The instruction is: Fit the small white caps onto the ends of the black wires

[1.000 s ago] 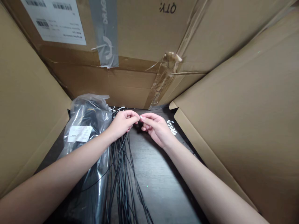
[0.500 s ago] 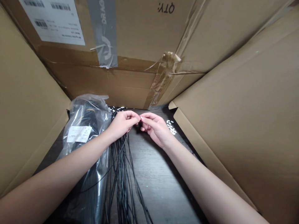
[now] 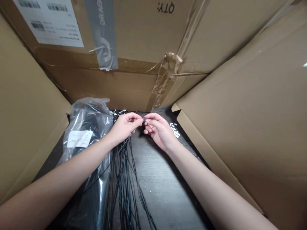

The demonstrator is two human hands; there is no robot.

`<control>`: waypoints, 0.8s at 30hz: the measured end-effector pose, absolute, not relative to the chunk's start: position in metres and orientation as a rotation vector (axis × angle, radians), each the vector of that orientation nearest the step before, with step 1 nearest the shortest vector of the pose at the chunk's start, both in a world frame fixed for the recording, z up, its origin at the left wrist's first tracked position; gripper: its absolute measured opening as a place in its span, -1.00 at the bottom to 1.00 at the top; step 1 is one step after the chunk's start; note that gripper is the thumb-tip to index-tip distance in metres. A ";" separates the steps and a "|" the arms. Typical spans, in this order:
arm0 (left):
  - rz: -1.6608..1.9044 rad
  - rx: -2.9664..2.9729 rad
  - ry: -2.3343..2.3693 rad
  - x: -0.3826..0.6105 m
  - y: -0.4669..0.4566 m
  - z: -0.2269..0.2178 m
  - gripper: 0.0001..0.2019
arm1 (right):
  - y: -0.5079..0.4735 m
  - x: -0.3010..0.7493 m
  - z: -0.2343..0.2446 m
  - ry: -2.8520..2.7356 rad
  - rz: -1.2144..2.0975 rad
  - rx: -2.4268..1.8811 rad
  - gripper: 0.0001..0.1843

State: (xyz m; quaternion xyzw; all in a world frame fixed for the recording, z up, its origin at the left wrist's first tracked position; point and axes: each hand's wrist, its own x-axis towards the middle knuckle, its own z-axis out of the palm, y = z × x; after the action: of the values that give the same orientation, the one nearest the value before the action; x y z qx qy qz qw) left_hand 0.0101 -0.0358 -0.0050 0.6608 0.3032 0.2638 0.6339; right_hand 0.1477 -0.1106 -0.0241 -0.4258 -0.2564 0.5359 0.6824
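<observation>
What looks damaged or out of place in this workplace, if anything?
The brown tape on the rear cardboard is wrinkled and ragged at its upper end, so it looks torn. The "QTY:" print there is upside down. Small white pieces beside the right hand lie scattered.

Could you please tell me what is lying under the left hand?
Black wires run out from under the left hand across the dark table; some show beyond the hand, near small white pieces. What the hand covers directly beneath it cannot be seen.
</observation>
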 end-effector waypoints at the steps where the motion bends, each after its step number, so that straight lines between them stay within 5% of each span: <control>1: 0.604 1.515 0.689 0.010 -0.035 -0.006 -0.74 | -0.111 0.148 -0.024 -0.583 1.202 -0.960 -0.79; 20: 0.661 1.518 0.766 0.011 -0.039 0.000 -0.79 | -0.112 0.151 -0.023 -0.604 1.247 -0.950 -0.94; 24: 0.677 1.525 0.760 0.011 -0.039 0.002 -0.81 | -0.111 0.150 -0.022 -0.580 1.245 -0.980 -0.85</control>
State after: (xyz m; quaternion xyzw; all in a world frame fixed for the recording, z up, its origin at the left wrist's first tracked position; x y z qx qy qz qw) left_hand 0.0109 -0.0395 0.0020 0.6602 0.3289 0.2931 0.6083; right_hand 0.1498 -0.1110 -0.0216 -0.4339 -0.2569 0.5511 0.6649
